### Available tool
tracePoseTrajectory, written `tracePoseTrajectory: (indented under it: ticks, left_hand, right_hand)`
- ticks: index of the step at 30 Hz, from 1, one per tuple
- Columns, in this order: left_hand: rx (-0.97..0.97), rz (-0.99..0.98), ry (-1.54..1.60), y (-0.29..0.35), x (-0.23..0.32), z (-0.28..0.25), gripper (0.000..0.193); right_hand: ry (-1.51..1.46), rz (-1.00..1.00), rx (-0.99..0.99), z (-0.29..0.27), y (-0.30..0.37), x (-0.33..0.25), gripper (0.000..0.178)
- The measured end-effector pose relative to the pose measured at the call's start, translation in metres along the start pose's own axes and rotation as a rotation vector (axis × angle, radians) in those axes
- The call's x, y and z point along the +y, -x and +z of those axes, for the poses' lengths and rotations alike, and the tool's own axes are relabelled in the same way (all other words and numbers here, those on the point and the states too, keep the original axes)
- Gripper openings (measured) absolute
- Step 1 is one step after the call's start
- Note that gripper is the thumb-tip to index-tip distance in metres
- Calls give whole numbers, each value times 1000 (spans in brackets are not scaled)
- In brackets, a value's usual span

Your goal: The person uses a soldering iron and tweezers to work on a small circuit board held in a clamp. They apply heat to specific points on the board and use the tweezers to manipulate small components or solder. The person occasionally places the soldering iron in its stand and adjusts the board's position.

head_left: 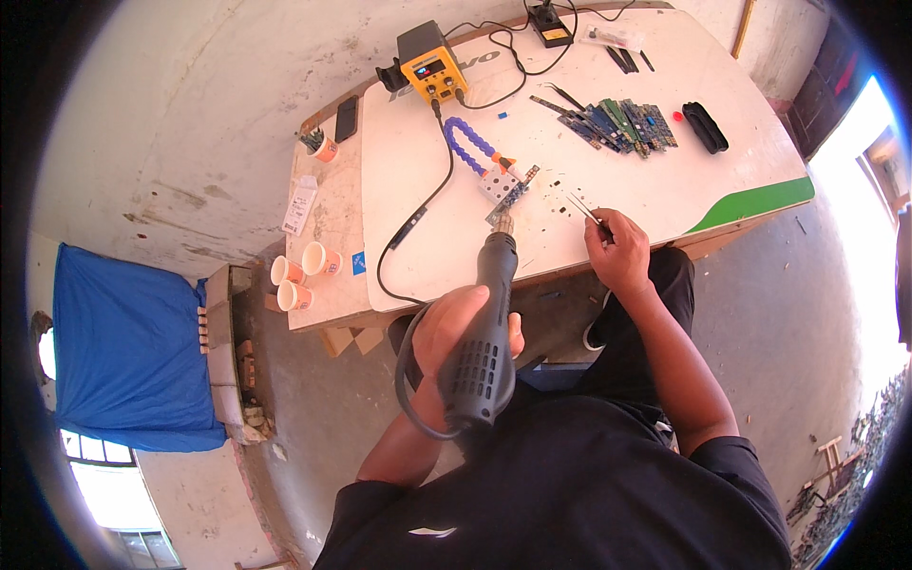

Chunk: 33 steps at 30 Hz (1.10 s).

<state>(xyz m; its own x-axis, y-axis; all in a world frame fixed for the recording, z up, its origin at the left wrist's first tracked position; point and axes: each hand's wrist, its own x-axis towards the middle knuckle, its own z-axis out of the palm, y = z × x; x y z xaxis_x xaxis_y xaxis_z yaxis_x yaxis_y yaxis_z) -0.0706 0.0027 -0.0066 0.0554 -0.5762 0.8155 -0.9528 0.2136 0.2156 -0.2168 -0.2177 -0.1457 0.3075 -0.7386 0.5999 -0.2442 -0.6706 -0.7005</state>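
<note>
My left hand [450, 328] is wrapped round a black hot air gun [480, 366], its metal nozzle pointing at a small circuit board [511, 199]. The board is at a metal block holder [498, 182] with blue jointed hoses [467, 142]. Whether the nozzle touches the board I cannot tell. In my right hand [619, 249] is a pair of tweezers [583, 209], pinched near the table's front edge. Their tips lie close to several tiny dark chips [562, 209] scattered on the white tabletop, right of the holder.
A yellow hot air station [432, 66] stands at the back, its cable crossing the table. Circuit boards [622, 128] lie piled at the right, beside a black case [704, 128]. Paper cups [321, 258] stand at the left edge. A soldering stand [549, 26] sits far back.
</note>
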Motion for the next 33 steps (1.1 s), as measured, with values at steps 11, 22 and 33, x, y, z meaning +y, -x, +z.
tracePoseTrajectory:
  ticks: [11, 22, 33]
  left_hand:
    - [-12, -60, 126, 0, 4, -8, 54]
    - [127, -281, 157, 6, -15, -12, 42]
    - [418, -385, 378, -38, -50, -26, 39]
  right_hand:
    - [-12, -20, 21, 0, -1, -2, 10]
    - [-6, -13, 14, 0, 0, 0, 10]
    - [5, -2, 0, -2, -1, -4, 9]
